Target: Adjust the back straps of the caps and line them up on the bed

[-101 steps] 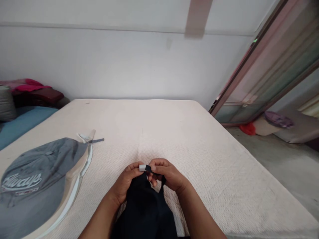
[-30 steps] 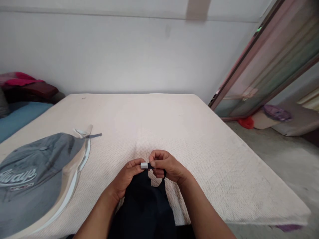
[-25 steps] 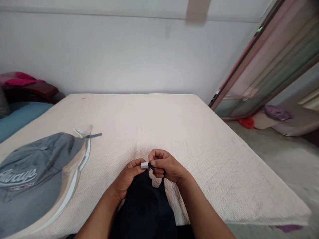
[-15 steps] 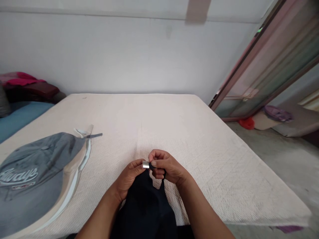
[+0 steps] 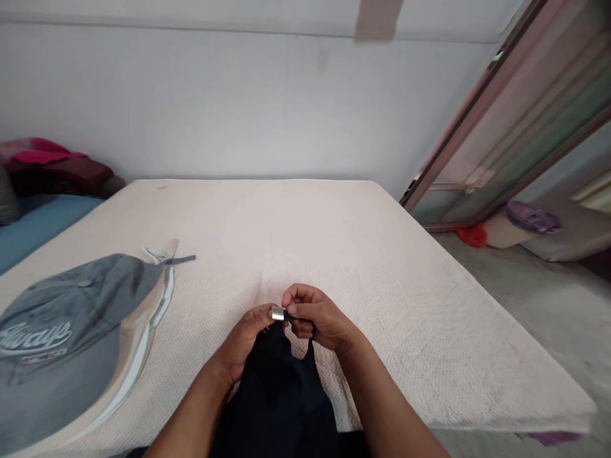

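white wall and a pale woven bed cover (image 5: pixel 382 254) fill the head view, with a grey cap (image 5: pixel 62 318) well apart on my left. my left hand (image 5: pixel 241 337) and right hand (image 5: pixel 319 318) are together above the cover. left fingers pinch a small silver sleeve (image 5: pixel 277 313); right fingers clamp a dark strap (image 5: pixel 311 348) just beside it. a black garment (image 5: pixel 277 394) lies below, between my forearms. step in hand: sleeve and strap held at close quarters. any next move calls for both pinches kept firm.
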`<state>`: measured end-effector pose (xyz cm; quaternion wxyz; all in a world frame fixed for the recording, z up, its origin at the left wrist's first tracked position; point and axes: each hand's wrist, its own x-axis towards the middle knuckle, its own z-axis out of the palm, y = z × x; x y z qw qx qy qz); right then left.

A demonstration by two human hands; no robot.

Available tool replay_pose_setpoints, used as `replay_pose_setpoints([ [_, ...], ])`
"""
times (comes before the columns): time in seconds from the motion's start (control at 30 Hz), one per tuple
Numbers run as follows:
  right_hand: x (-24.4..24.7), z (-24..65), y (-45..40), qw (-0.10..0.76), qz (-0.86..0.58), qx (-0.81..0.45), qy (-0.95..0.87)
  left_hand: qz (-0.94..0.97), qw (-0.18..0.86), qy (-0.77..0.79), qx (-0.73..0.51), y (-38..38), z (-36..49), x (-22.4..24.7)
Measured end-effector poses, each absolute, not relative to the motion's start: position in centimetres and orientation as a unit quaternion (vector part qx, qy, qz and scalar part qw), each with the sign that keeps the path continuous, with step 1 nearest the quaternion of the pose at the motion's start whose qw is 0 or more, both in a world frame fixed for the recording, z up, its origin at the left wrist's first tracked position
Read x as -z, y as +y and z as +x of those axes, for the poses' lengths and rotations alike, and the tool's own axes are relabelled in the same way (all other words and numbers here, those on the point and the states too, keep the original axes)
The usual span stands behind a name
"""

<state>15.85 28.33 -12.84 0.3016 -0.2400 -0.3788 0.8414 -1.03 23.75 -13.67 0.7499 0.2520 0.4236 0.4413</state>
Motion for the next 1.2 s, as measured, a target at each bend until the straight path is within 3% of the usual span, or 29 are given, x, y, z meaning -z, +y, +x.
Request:
replay_pose_setpoints([
  [1.2,13.22,15.49,28.37,0.376,-0.280,-0.763,-0.445,0.289,0.736,0.428,-0.437,24.13,-1.34,13.45],
])
